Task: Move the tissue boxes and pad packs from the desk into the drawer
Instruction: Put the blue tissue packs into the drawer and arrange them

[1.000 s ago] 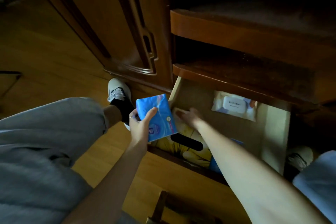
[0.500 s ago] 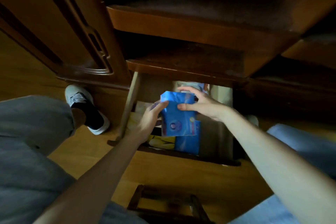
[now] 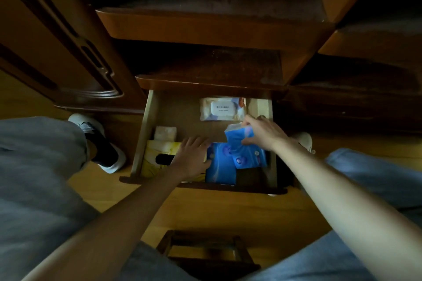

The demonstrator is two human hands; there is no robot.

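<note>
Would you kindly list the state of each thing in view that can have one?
Drawer: pulled open, partly filled.
Wipes pack: lying flat at the back, lid shut.
Yellow tissue box: lying flat at front left, slot up.
Flat blue pad pack: lying in the drawer.
Held blue pad pack: tilted, gripped from above.
Right hand: closed on the held pack.
Left hand: open, fingers spread over the box.
</note>
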